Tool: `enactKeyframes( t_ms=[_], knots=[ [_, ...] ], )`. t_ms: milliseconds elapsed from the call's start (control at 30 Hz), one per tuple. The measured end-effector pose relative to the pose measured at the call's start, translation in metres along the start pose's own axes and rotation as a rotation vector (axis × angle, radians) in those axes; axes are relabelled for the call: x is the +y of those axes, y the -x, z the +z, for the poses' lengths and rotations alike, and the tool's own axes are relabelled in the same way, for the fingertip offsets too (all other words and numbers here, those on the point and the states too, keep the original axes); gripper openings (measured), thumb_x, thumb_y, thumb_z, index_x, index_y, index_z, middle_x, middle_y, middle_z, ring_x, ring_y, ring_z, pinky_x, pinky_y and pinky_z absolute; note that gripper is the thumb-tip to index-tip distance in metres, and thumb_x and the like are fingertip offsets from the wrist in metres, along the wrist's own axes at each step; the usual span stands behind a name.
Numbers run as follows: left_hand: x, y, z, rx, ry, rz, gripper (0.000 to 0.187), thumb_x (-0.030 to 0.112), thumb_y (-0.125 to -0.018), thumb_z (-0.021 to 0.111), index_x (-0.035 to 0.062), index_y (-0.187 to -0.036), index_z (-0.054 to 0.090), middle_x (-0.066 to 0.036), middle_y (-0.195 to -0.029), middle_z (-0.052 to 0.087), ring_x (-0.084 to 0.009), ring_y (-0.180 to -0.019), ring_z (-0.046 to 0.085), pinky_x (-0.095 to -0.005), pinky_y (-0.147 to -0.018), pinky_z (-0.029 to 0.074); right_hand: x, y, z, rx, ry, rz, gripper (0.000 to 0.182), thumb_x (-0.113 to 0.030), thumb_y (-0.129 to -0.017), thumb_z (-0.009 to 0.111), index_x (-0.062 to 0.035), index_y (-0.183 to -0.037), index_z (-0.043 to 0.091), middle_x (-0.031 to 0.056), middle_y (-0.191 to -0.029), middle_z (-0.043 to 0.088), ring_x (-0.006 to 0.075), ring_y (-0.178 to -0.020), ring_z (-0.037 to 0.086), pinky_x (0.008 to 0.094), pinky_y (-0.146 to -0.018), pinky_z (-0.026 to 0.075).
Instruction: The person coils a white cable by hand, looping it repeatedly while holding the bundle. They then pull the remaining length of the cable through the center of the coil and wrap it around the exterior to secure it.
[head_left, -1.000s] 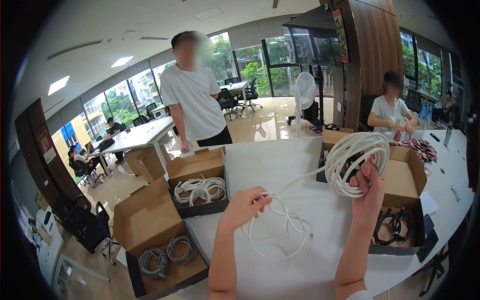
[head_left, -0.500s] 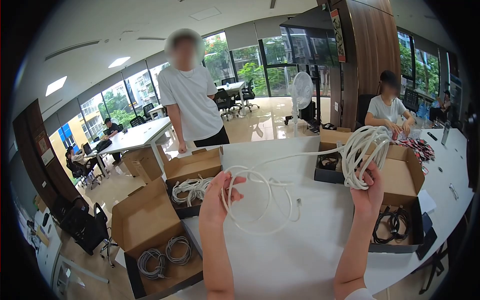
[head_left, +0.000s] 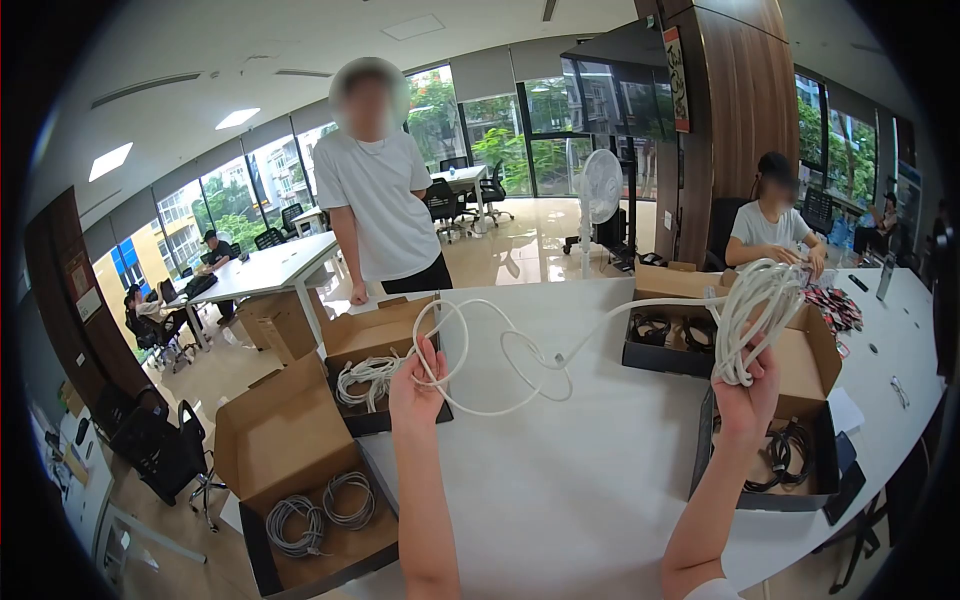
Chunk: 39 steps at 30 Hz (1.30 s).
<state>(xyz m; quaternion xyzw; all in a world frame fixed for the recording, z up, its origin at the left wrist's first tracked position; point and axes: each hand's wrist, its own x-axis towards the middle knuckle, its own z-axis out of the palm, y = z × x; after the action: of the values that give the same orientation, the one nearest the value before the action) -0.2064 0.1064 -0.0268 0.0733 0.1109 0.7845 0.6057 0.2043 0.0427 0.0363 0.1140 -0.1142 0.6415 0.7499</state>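
A thick bundle of white cable (head_left: 752, 305) is gripped by my right hand (head_left: 750, 392), raised over the right side of the table. My left hand (head_left: 418, 388) is closed on a loose loop of the same cable near the left boxes. Between my hands the cable hangs in wavy loops, with a small connector (head_left: 560, 358) near the middle. Left of my left hand, an open box (head_left: 385, 328) holds coiled white cable (head_left: 368, 378). The fingertips of both hands are partly hidden by the cable.
An open box (head_left: 285, 415) with two grey coils lies at the lower left. Two boxes with black cables, one nearer (head_left: 800, 502) and one farther (head_left: 665, 360), sit on the right. One person stands across the white table (head_left: 560, 480); another sits at the far right.
My hands have moved apart, the left slightly left and the right slightly right. The cable between them is more spread out, and its connector end has shifted up and left.
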Motion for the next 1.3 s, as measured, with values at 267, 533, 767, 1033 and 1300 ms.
enactKeyframes(
  t_ms=[267,533,767,1033,1300],
  knots=[
    [-0.005,0.017,0.015,-0.217,-0.166,-0.235,0.02,0.007,-0.091,0.049,0.005,-0.11,0.053,-0.006,-0.111,0.065,-0.0125,-0.074,0.06,-0.0244,-0.06,0.05,0.006,0.002,0.003,-0.082,-0.015,0.077,0.016,-0.008,-0.096,0.043,-0.0003,-0.102,0.055,-0.0021,-0.068,0.049,0.0015,-0.044,0.036,0.0144,-0.057,0.046],
    [-0.03,0.037,0.035,-0.221,-0.388,-0.179,0.013,0.012,-0.089,0.055,0.0096,-0.102,0.055,-0.005,-0.092,0.063,-0.0118,-0.062,0.051,-0.0235,-0.053,0.04,0.008,-0.002,-0.008,-0.055,0.101,0.032,0.016,-0.006,-0.095,0.044,-0.0012,-0.104,0.056,-0.0033,-0.067,0.048,0.0021,-0.045,0.035,0.0218,-0.071,0.048],
    [-0.041,0.046,0.039,-0.373,-0.37,-0.283,0.011,0.018,-0.095,0.051,0.0081,-0.092,0.052,0.001,-0.08,0.052,-0.0064,-0.048,0.034,-0.0233,-0.045,0.03,0.019,-0.001,-0.004,-0.143,0.258,-0.152,0.009,-0.007,-0.095,0.047,-0.0032,-0.096,0.055,-0.0051,-0.067,0.05,0.0019,-0.046,0.039,0.0227,-0.061,0.048],
    [-0.031,0.051,0.044,-0.393,0.019,-0.414,0.015,0.018,-0.099,0.045,0.0041,-0.094,0.049,0.005,-0.073,0.049,-0.0029,-0.044,0.028,-0.0191,-0.041,0.022,0.02,0.009,0.004,-0.136,0.263,-0.208,0.01,-0.007,-0.096,0.046,-0.0039,-0.103,0.052,-0.0059,-0.073,0.048,0.0008,-0.048,0.035,0.0205,-0.055,0.042],
    [-0.03,0.067,0.057,-0.457,-0.052,-0.423,0.021,0.024,-0.097,0.05,0.0037,-0.102,0.052,0.005,-0.061,0.031,-0.0035,-0.042,0.022,-0.0203,-0.038,0.017,0.029,0.01,0.003,-0.094,0.17,-0.093,0.014,-0.006,-0.094,0.046,-0.006,-0.107,0.052,-0.0054,-0.074,0.049,0.0008,-0.048,0.035,0.0195,-0.054,0.039]
  ],
)
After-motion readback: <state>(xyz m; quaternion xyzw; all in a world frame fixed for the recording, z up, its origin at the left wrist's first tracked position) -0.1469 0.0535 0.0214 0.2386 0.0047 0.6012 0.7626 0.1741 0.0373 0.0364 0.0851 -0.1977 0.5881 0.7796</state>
